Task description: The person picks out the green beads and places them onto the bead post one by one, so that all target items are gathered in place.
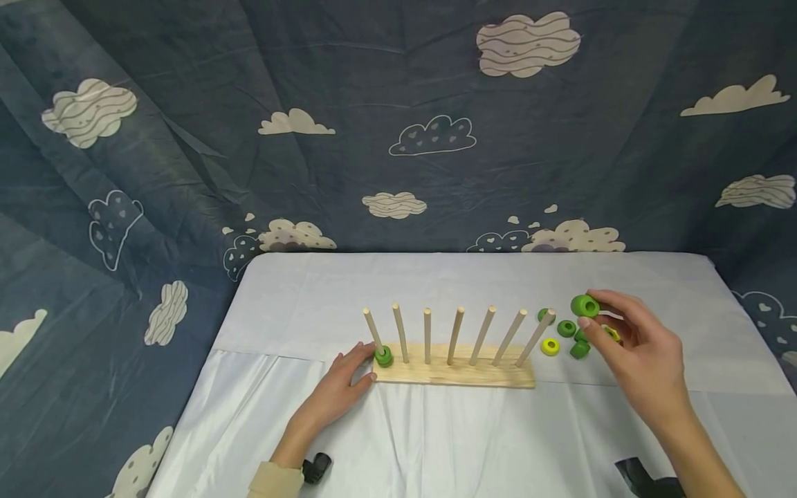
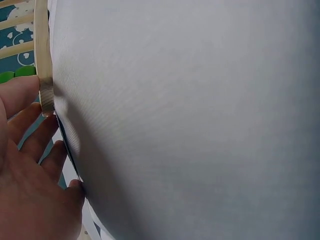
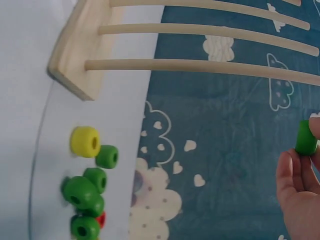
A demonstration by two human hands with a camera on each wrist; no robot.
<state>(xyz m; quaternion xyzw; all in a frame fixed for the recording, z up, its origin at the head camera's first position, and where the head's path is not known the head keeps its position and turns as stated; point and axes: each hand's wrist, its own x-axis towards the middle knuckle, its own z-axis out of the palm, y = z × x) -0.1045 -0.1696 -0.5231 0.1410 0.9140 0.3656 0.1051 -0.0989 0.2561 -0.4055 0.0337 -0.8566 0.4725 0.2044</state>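
Note:
My right hand [image 1: 647, 353] pinches a green bead [image 1: 584, 306] between thumb and fingers, raised above the loose beads right of the wooden peg stand [image 1: 454, 373]. The bead's hole faces the head camera; in the right wrist view the green bead [image 3: 306, 137] shows at the right edge. My left hand [image 1: 339, 384] grips the left end of the stand, its thumb [image 2: 20, 95] on one side and fingers on the other. Green beads [image 1: 383, 357] sit at the foot of the leftmost peg [image 1: 372, 330]. The other pegs are bare.
Right of the stand lie a yellow bead [image 1: 550, 346] and several green beads [image 1: 566, 328], some partly behind my right hand. A bit of a red bead [image 3: 101, 220] peeks out among them. White cloth covers the table [image 1: 436, 283]; a dark cloud-print curtain [image 1: 349, 83] hangs behind.

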